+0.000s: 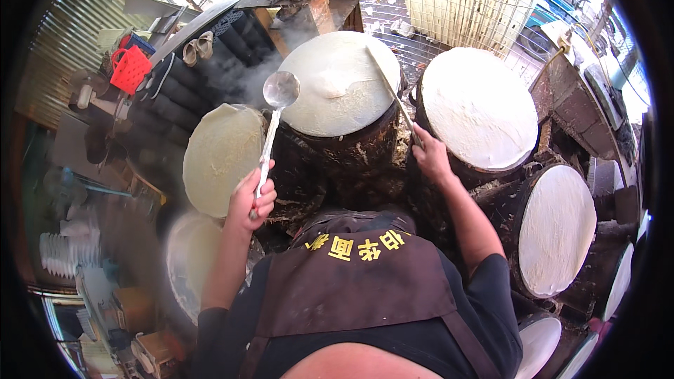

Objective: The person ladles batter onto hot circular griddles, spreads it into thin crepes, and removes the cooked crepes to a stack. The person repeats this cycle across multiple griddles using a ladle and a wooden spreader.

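My left hand (253, 196) is closed around the pale handle of a metal ladle (281, 89). The ladle's round bowl is raised beside the left rim of the middle round griddle (337, 109), which carries a thin pale layer of batter. In my right hand (432, 156) is a long, thin spatula (388, 85). Its blade reaches over the right part of that same griddle; whether it touches the batter I cannot tell. Left of the middle griddle, a smaller pale batter sheet (223, 158) covers another round top, with a raised flap at its upper edge.
Dark drum stoves surround me. Thick white batter covers the griddle at right (481, 109) and another below it (558, 231). Steam rises behind the ladle. A steamy round pan (189, 260) is at lower left, a red basket (130, 69) at far left, and a wire fence (470, 0) behind.
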`<state>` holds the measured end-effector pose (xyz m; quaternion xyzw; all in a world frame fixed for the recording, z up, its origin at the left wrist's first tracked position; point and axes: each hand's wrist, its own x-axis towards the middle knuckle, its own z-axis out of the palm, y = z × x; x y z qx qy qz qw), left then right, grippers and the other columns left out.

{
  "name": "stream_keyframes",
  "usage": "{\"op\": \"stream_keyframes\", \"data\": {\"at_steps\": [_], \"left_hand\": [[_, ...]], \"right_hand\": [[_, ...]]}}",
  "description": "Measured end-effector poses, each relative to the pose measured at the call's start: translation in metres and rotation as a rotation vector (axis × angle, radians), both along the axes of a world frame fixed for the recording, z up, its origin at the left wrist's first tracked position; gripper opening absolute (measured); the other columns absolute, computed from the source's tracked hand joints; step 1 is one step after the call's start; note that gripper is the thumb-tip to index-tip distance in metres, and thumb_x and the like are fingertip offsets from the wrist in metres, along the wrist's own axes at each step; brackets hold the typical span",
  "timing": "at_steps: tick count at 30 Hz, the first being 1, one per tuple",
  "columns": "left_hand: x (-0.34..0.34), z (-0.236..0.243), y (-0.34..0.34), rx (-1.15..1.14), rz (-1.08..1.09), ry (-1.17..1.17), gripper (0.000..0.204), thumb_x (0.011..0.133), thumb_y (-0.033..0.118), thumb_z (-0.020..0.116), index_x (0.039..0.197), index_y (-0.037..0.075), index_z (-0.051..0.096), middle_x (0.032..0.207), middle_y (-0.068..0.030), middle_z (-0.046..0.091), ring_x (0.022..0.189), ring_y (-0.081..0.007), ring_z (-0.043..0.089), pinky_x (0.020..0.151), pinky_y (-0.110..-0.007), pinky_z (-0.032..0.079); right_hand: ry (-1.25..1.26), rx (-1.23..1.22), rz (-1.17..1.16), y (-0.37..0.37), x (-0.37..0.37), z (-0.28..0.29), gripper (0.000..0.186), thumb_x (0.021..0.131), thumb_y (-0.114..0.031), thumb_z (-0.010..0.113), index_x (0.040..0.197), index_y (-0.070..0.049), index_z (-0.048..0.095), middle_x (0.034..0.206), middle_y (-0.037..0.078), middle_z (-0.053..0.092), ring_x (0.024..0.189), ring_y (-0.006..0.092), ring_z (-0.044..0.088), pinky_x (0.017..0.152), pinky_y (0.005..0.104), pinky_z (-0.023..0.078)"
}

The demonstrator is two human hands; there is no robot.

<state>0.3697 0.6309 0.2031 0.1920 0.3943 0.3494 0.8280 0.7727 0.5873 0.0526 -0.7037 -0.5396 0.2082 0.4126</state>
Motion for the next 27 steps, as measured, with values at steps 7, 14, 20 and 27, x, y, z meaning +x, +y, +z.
{"op": "stream_keyframes", "data": {"at_steps": [7,14,20,27], "left_hand": [[0.045,-0.032,0.069,0.359,-0.098,0.638,0.032,0.098,0.02,0.049,0.128,0.012,0.046,0.065,0.0004,0.044,0.044,-0.0073,0.04,0.034,-0.024,0.036],[0.072,-0.029,0.066,0.449,-0.242,0.771,0.031,0.095,0.012,0.048,0.125,0.014,0.043,0.065,0.0008,0.042,0.043,-0.0083,0.04,0.034,-0.027,0.038],[0.11,-0.014,-0.009,-0.027,-0.084,0.222,0.007,0.098,0.014,0.047,0.095,0.013,0.042,0.073,-0.0035,0.048,0.059,-0.0149,0.049,0.047,-0.03,0.042],[-0.008,0.035,0.001,-0.402,-0.136,-0.645,0.042,0.104,0.023,0.038,0.142,0.009,0.032,0.07,-0.0007,0.036,0.047,-0.0064,0.035,0.034,-0.021,0.032]], "right_hand": [[0.322,0.017,0.085,-0.017,-0.116,-0.017,0.054,0.082,-0.009,0.06,0.136,-0.012,0.051,0.069,0.009,0.06,0.054,0.0145,0.057,0.053,0.032,0.05],[0.742,-0.152,-0.15,-0.035,-0.155,0.001,0.057,0.088,-0.007,0.057,0.142,-0.016,0.043,0.066,0.009,0.059,0.05,0.0121,0.054,0.049,0.03,0.05],[0.249,0.185,0.115,-0.038,-0.194,-0.033,0.056,0.084,-0.005,0.058,0.139,-0.011,0.045,0.081,0.021,0.06,0.071,0.0355,0.061,0.071,0.0439,0.05],[0.061,0.196,-0.183,-0.053,-0.141,0.013,0.051,0.082,0.0,0.057,0.132,-0.007,0.053,0.098,0.025,0.062,0.08,0.0369,0.062,0.073,0.0403,0.051]]}}
